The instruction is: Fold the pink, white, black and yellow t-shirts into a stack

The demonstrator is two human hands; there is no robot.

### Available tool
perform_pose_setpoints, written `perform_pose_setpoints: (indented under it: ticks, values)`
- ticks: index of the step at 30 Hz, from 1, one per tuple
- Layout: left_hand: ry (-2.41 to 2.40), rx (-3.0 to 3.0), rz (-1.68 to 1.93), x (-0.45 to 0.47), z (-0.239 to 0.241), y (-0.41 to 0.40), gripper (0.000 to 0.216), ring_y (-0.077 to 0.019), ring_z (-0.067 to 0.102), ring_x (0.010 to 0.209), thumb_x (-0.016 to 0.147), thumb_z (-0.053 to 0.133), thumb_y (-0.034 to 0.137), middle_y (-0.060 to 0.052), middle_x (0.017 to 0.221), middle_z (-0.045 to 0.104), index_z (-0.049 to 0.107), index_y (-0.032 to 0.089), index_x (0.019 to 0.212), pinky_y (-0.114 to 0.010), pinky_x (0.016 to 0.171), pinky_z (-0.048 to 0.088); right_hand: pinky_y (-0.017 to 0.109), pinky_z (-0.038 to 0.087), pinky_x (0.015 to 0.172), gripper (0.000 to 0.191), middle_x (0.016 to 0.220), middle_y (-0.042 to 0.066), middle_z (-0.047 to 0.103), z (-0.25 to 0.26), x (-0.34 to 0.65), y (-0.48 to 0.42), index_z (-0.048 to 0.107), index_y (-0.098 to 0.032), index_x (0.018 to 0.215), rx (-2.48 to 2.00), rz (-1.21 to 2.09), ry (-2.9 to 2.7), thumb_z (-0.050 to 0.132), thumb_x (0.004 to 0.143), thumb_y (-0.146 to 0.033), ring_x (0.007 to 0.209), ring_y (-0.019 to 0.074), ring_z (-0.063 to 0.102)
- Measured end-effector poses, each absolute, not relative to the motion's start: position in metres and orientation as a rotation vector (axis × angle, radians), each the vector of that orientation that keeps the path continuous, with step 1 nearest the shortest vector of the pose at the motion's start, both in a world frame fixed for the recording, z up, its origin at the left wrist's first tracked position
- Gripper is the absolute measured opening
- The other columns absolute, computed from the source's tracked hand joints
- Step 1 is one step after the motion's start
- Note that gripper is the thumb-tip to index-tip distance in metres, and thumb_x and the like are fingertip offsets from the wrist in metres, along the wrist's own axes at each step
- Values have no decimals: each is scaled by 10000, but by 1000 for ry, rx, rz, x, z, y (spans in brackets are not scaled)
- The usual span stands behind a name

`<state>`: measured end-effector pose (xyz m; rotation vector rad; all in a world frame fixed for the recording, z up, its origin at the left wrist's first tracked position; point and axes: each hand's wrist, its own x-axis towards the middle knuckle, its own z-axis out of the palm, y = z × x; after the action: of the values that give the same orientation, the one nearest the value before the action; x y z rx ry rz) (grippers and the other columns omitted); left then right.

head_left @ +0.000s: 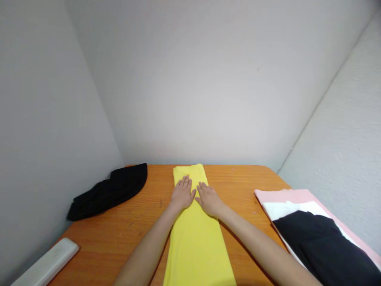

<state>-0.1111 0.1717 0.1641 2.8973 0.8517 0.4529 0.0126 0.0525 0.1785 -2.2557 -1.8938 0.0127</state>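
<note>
A yellow cloth garment [198, 246], folded into a long narrow strip, runs from the near edge of the view to the far side of the table. Flat on its upper part lies my left hand [182, 194], fingers stretched forward. My right hand [208, 200] rests beside it, palm down with the fingers extended, touching the same cloth. The two thumbs point toward each other near the middle of the strip. Neither hand grips anything. The lower end of the cloth runs out of view.
On the left of the wooden table [143, 222] lies a black folded cloth [113, 190], with a white elongated object [47, 262] nearer me. At the right, pink [285, 195], white [297, 207] and black [330, 242] folded cloths are stacked. Walls [190, 99] border the table.
</note>
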Motion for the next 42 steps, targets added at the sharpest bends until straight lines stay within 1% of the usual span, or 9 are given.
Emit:
perform_pose_setpoints:
  ticks: [2,5,12,16,20,28,33,37,42]
  values:
    - [839,2903,453,-111,164,173,586,-260,238,1439,960,306,437,-149,1541,295,388,102,1435,-434,1165,197,457,140,1158,645,1561,152,187,172,11,40,285,-95,1494,-2267,19,-1935,257,988,-495,1445,267,145]
    - [786,2918,449,-114,164,174,573,-248,251,1435,971,293,421,-152,1538,301,395,90,1427,-412,1164,207,448,95,1171,674,1574,120,128,168,14,34,229,-137,1519,-2253,10,-1923,221,985,-547,1456,240,101]
    - [773,2921,515,-116,186,164,469,-231,315,1407,989,272,337,-140,1481,417,487,109,1339,-420,1161,217,461,54,1176,655,1561,128,180,180,11,36,264,-135,1508,-2279,-13,-1897,234,987,-531,1453,231,116]
    - [753,2937,596,-132,204,144,439,-215,228,1443,980,293,291,-111,1519,362,486,131,1340,-414,1193,130,447,35,1181,638,1552,155,194,194,0,20,292,-77,1490,-2260,-88,-1889,300,982,-464,1456,239,91]
    - [725,2952,683,-177,206,122,435,-188,200,1451,973,290,233,-76,1542,325,466,163,1365,-397,1198,130,438,79,1186,667,1554,159,185,197,-19,-24,253,-58,1500,-2140,-46,-1939,304,980,-472,1457,240,84]
    - [577,3001,247,-230,189,98,510,-193,184,1457,992,301,371,-68,1556,281,326,209,1476,-441,1192,109,451,88,1190,819,1574,141,74,181,-52,-81,186,-82,1523,-2065,124,-2066,241,943,-658,1459,256,27]
    - [573,3003,201,-230,184,106,525,-183,192,1454,1004,253,380,-62,1559,263,279,200,1497,-420,1192,106,455,87,1189,797,1573,144,65,178,-51,-80,192,-88,1522,-2070,96,-2063,240,952,-642,1458,261,22]
    - [537,3099,277,-230,191,101,504,-202,223,1446,995,312,347,-86,1541,314,341,180,1470,-434,1192,102,464,83,1190,769,1572,144,76,184,-49,-84,215,-83,1516,-2030,112,-2086,273,963,-614,1457,265,20]
    - [173,3157,313,-265,223,66,514,-191,185,1457,988,371,318,-60,1560,280,297,224,1488,-406,1199,114,441,125,1194,687,1575,98,130,201,-45,-132,183,-168,1532,-1839,234,-2158,336,979,-546,1458,227,70]
